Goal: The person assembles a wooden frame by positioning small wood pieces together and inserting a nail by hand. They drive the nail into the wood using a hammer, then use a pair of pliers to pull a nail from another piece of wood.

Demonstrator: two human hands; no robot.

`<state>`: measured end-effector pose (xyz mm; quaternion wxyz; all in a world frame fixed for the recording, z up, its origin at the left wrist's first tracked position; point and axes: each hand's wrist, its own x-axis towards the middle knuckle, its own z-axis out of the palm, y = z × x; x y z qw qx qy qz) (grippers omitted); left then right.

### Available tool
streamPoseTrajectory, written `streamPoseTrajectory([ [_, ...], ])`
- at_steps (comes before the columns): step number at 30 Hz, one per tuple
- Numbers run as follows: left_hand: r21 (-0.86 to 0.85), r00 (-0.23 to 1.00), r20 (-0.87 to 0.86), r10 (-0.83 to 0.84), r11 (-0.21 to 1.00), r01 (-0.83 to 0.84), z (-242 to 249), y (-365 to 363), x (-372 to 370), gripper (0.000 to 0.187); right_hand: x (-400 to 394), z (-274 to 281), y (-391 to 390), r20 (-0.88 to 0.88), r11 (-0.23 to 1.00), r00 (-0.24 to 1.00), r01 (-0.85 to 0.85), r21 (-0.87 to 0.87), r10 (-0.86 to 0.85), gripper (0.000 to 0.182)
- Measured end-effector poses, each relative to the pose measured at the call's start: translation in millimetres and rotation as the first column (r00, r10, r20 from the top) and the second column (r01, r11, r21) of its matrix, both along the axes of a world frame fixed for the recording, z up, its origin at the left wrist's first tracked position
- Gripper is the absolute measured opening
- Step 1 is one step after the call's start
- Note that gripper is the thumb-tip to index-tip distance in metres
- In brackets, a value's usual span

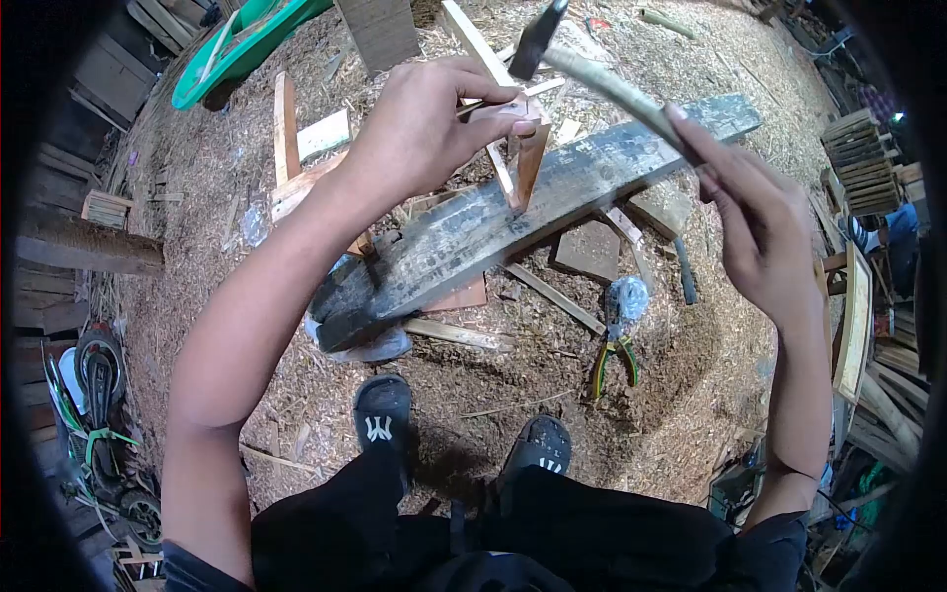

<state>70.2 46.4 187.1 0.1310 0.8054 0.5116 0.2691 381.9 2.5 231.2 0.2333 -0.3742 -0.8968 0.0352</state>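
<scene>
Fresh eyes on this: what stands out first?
The hammer in the right hand, upper centre, its head near the left hand, which holds wood pieces. Then the thick dark beam slanting across the middle, and yellow-and-green pliers below it, right of centre.

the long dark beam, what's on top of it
The lower end of a narrow wooden piece, held higher up by the left hand, seems to rest on the beam. That end covers the patch beneath it, so what's there can't be seen.
</scene>
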Motion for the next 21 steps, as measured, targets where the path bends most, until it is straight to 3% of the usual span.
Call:
streamPoseTrajectory([
  [3,0.115,0.996,0.049,-0.076,0.991,0.070,-5,3,-1,0.033,-4,6,-2,-0.103,0.997,0.994,-0.036,0.074,0.043,0.050],
  [5,-0.011,1.000,-0.015,0.005,1.000,-0.005,4,-2,2,0.032,-3,5,-3,0.066,1.000,0.998,0.002,0.022,-0.004,0.053],
  [6,-0.010,1.000,-0.016,0.005,1.000,-0.005,2,-1,2,0.032,-3,8,-3,0.065,1.000,0.998,0.002,0.024,-0.004,0.053],
  [8,0.043,0.997,0.060,-0.045,0.998,0.042,-5,2,-1,0.031,-2,17,-2,0.005,1.000,1.000,0.018,0.004,-0.018,0.054],
  [12,0.085,0.996,0.027,-0.084,0.993,0.081,-4,3,-3,0.031,-5,15,-3,-0.088,0.997,0.995,-0.037,0.072,0.043,0.053],
  [14,0.034,0.999,-0.005,-0.038,0.999,0.038,-2,1,-1,0.032,-6,14,-5,0.072,0.999,0.996,0.043,0.027,-0.044,0.055],
  [15,0.036,0.999,-0.006,-0.040,0.999,0.040,-2,2,-1,0.032,-5,17,-6,0.070,0.999,0.996,0.045,0.029,-0.047,0.055],
  [18,0.053,0.996,0.059,-0.065,0.997,0.062,-5,2,-2,0.033,-10,24,-4,-0.178,0.998,0.984,-0.018,0.053,0.028,0.053],
  [19,0.057,0.997,0.044,-0.069,0.996,0.066,-3,1,-3,0.032,-9,21,-4,-0.176,0.998,0.984,-0.020,0.053,0.029,0.053],
  [21,0.063,0.997,0.028,-0.078,0.995,0.076,-2,1,-1,0.032,-4,17,-5,0.000,1.000,1.000,-0.026,-0.014,0.026,0.050],
])
